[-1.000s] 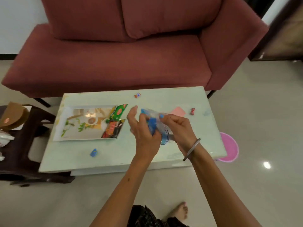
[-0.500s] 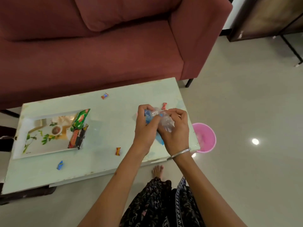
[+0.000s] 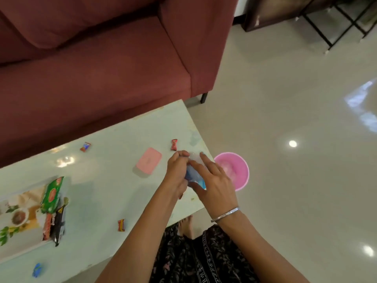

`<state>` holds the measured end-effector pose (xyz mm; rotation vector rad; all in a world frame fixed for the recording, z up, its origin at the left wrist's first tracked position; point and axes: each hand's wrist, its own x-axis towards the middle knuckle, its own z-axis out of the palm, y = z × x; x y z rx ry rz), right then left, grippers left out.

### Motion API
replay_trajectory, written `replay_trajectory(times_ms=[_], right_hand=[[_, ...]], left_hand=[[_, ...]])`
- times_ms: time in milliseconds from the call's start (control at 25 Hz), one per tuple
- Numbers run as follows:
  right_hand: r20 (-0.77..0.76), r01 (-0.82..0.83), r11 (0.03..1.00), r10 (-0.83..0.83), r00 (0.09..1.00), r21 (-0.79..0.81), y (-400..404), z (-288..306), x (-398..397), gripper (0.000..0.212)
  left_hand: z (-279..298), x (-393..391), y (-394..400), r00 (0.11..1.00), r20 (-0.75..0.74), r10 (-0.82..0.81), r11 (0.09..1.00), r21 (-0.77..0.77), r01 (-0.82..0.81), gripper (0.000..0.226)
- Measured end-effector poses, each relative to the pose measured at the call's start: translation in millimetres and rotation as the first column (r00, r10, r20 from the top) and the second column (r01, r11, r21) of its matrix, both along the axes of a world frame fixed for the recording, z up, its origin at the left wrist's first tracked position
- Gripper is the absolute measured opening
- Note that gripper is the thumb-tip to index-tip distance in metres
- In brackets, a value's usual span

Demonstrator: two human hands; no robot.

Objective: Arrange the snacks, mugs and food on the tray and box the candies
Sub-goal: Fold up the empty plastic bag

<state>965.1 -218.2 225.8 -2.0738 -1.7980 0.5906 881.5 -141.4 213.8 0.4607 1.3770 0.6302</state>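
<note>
Plastic packet (image 3: pixel 196 180), right of pink box (image 3: pixel 149 162) | left grip (image 3: pixel 177 172) pinches it, right grip (image 3: pixel 214 180) just uncurls flat | nothing boxed yet

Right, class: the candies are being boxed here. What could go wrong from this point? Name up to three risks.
1. The left hand and right hand work the clear blue item at the edge of the table; a slip could drop it towards the pink bowl on the floor.
2. The blue candy lies close to the table's near edge, so an arm might knock it off.
3. The snack packets overhang the rim of the tray and may slide when it moves.
</note>
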Motion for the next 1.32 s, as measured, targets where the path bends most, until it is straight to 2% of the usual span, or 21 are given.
replay_trajectory(times_ms=[80,160,280,360,440,520,600,680,880,960,1040,1080,1160,1240,1320], right_hand=[[-0.086,0.113,0.993,-0.109,0.990,0.040,5.9,-17.8,21.1,0.028],[-0.153,0.207,0.978,-0.206,0.966,-0.013,13.4,-39.4,47.8,0.014],[-0.171,0.402,0.913,-0.409,0.896,-0.077,28.8,-80.8,99.3,0.008],[-0.140,0.471,0.874,-0.484,0.864,-0.117,37.3,-115.1,129.3,0.010],[-0.127,0.479,0.856,-0.507,0.853,-0.197,42.4,-158.0,154.8,0.007],[-0.096,0.487,0.832,-0.525,0.845,-0.267,42.5,-202.3,175.4,0.004],[-0.078,0.494,0.811,-0.540,0.838,-0.315,43.1,-244.3,190.8,0.007],[-0.073,0.487,0.802,-0.541,0.838,-0.347,44.7,-279.0,197.8,0.008],[-0.086,0.420,0.823,-0.484,0.871,-0.382,59.9,-357.9,211.3,0.015],[-0.057,0.291,0.802,-0.373,0.926,-0.522,65.1,-386.2,217.5,0.030],[-0.114,0.040,0.664,-0.187,0.976,-0.747,69.7,-412.4,222.9,0.048],[-0.153,-0.030,0.576,-0.166,0.974,-0.817,71.7,-417.9,227.8,0.050],[-0.181,0.025,0.528,-0.336,0.924,-0.849,77.1,-416.4,235.9,0.041],[-0.172,0.194,0.570,-0.524,0.834,-0.799,83.7,-400.7,242.0,0.036],[-0.192,0.307,0.653,-0.577,0.794,-0.693,91.2,-374.9,243.1,0.033]], left_hand=[[-11.8,20.0,1.9,0.993,0.101,-0.067,0.992,-0.096,0.077,0.021],[-25.3,41.9,6.8,0.978,0.135,-0.156,0.975,-0.138,0.175,0.018],[-52.3,83.7,14.8,0.947,0.148,-0.285,0.937,-0.165,0.308,0.020],[-75.0,107.0,17.6,0.952,0.046,-0.303,0.934,-0.183,0.306,0.024],[-102.3,124.6,21.5,0.950,-0.106,-0.293,0.947,-0.167,0.273,0.025],[-128.5,136.5,23.5,0.944,-0.195,-0.268,0.961,-0.122,0.248,0.021],[-152.2,147.5,25.8,0.936,-0.237,-0.262,0.965,-0.063,0.254,0.016],[-170.2,156.4,27.2,0.914,-0.284,-0.291,0.955,-0.025,0.296,0.020],[-209.4,174.4,43.9,0.889,-0.330,-0.317,0.934,0.053,0.353,0.022],[-219.2,179.0,53.7,0.894,-0.340,-0.292,0.940,0.069,0.333,0.019],[-230.4,180.9,59.9,0.896,-0.357,-0.263,0.946,0.086,0.312,0.018],[-232.7,181.5,60.7,0.897,-0.357,-0.261,0.946,0.090,0.311,0.017],[-235.4,180.2,60.3,0.898,-0.353,-0.261,0.946,0.091,0.311,0.016],[-234.6,175.0,60.2,0.895,-0.371,-0.248,0.948,0.096,0.302,0.015],[-229.4,168.4,59.0,0.890,-0.406,-0.207,0.958,0.099,0.269,0.015]])
